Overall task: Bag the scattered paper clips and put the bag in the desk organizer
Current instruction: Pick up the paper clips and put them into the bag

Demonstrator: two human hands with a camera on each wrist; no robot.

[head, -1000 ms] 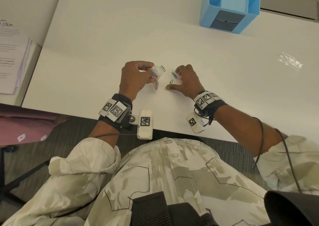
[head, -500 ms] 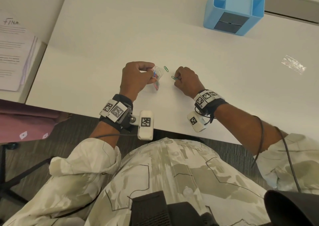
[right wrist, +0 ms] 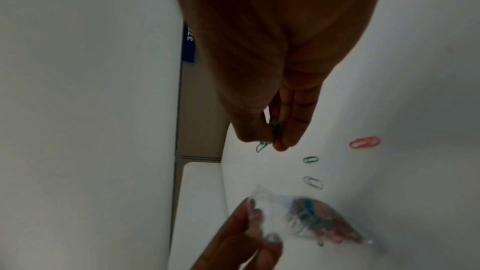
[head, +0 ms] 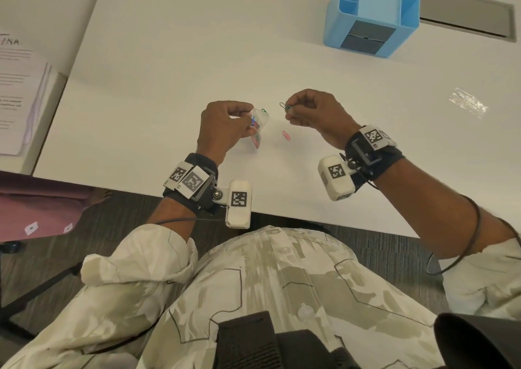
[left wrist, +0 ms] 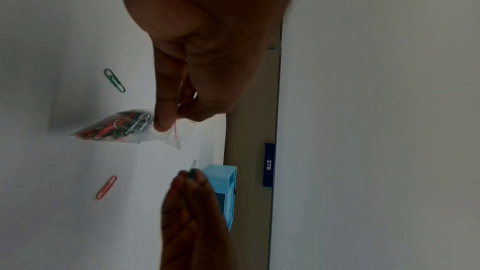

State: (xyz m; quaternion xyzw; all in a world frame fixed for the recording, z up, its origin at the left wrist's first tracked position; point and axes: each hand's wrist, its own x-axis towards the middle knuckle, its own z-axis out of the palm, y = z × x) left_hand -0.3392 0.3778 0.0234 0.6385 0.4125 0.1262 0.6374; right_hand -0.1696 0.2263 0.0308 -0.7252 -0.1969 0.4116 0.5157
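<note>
My left hand (head: 225,123) pinches the bag (head: 258,126) mouth; right hand (head: 315,112) pinches 1 clip (head: 284,106) beside it. Risk: narrow mouth, clip snags and drops.

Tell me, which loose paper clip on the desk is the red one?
The red paper clip lying between the two hands; the other loose clip lying by the bag is a green paper clip.

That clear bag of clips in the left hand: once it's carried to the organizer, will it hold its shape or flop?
Probably flops: the bag is thin clear film, sagging where the left hand pinches its top. The clips bunch at its bottom, so it likely hangs bottom-heavy. Its mouth looks unsealed; tipping may spill.
</note>
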